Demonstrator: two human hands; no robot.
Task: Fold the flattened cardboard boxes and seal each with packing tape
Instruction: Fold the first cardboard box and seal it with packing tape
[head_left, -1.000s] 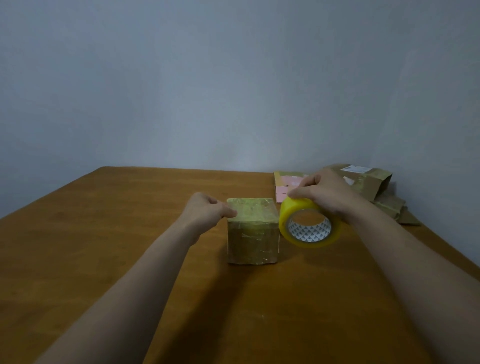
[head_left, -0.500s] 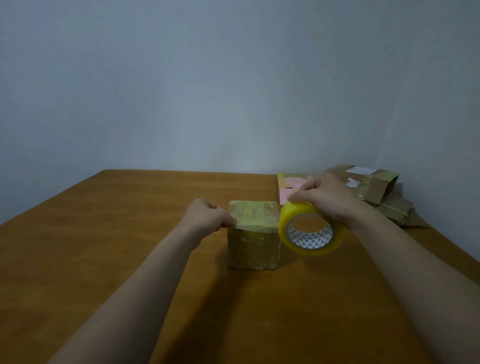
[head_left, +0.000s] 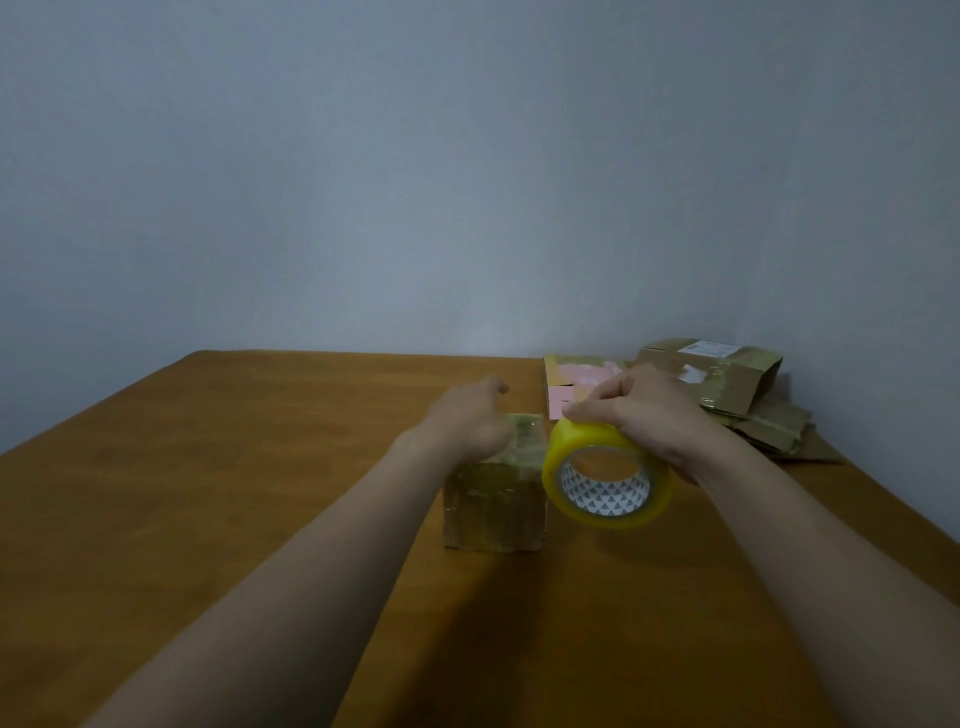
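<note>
Wooden counter (head_left: 208, 493), grey wall behind. Your left hand (head_left: 467, 428) lies over the small box (head_left: 493, 504) at centre, likely pinning tape. Blur hides its finger curl, so I cannot tell its grip. Your right hand (head_left: 644, 415) grips the tape roll (head_left: 605, 480) just beside the box, probably to tension the strip. Flattened boxes (head_left: 727, 384) wait far right.

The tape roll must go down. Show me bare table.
The table is bare from the box to its left edge, and on the near side before the box. The far right corner is crowded: flattened boxes and a pink-patched carton lie behind the right hand holding the tape roll.
</note>
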